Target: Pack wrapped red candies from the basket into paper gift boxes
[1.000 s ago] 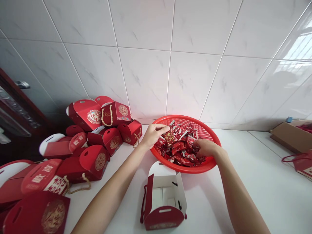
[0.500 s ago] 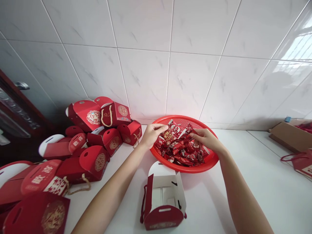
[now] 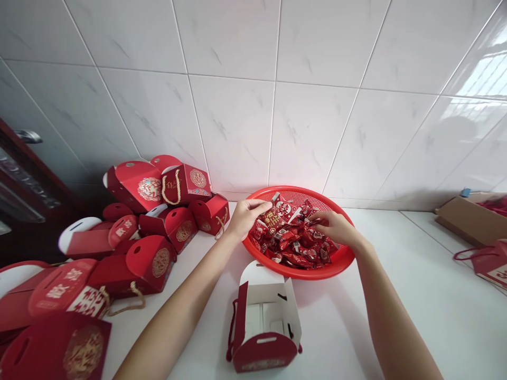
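A round red plastic basket (image 3: 348, 258) holds a heap of red wrapped candies (image 3: 297, 256). Over its left side, my left hand (image 3: 247, 217) pinches a candy packet (image 3: 272, 219) in red and gold between thumb and fingers. My right hand (image 3: 335, 228) reaches in from the right, its fingers closed at the candies; what they grip, if anything, is too small to make out. In front of the basket stands an open dark red gift box (image 3: 265, 352) with a white inside and a raised white flap.
Several red gift boxes (image 3: 170, 227), some with rope handles, are piled on the left. A cardboard box (image 3: 471, 219) and a red bag (image 3: 493, 264) lie at the right edge. Behind the white counter (image 3: 407, 295) rises a tiled wall (image 3: 233, 132).
The view has shifted slightly. My left hand still has the packet, and the fingers of my right hand have moved a little among the candies.
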{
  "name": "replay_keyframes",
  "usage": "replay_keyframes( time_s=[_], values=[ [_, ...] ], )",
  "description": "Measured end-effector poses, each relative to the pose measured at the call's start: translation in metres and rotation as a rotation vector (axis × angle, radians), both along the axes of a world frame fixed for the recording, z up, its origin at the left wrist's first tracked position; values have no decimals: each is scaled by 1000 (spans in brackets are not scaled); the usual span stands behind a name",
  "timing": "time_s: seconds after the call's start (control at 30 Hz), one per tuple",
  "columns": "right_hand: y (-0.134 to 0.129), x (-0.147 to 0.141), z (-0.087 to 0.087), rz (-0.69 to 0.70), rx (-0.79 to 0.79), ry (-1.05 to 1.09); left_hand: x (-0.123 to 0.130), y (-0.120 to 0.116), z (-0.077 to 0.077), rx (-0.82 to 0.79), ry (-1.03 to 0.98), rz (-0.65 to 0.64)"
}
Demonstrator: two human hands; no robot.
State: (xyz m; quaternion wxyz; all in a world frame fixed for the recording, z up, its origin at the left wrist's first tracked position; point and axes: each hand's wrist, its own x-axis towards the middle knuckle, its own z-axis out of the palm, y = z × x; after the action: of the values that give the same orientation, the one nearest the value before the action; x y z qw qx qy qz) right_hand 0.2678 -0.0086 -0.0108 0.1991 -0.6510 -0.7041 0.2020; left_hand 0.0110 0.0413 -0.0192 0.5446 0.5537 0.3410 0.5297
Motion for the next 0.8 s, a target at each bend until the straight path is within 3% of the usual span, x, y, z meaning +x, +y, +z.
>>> replay_keyframes(
  time_s=[0.23, 0.4, 0.47, 0.57, 0.67, 0.8],
  values=[
    [0, -1, 0, 47, -98, -219, -1, -1, 0, 40, 52, 35],
    [-8, -9, 7, 124, -71, -166, -2, -1, -1, 58, 64, 35],
    [-11, -22, 12, 239, -32, -78, -1, 0, -2, 66, 53, 53],
    [-10, -50, 16, 458, -114, -68, 0, 0, -3, 48, -12, 74],
    [-2, -82, 15, 578, -183, -279, 1, 1, -1, 3, -113, 92],
    [7, -114, 7, 618, -170, -593, 2, 0, 2, -33, -166, 100]
  ],
)
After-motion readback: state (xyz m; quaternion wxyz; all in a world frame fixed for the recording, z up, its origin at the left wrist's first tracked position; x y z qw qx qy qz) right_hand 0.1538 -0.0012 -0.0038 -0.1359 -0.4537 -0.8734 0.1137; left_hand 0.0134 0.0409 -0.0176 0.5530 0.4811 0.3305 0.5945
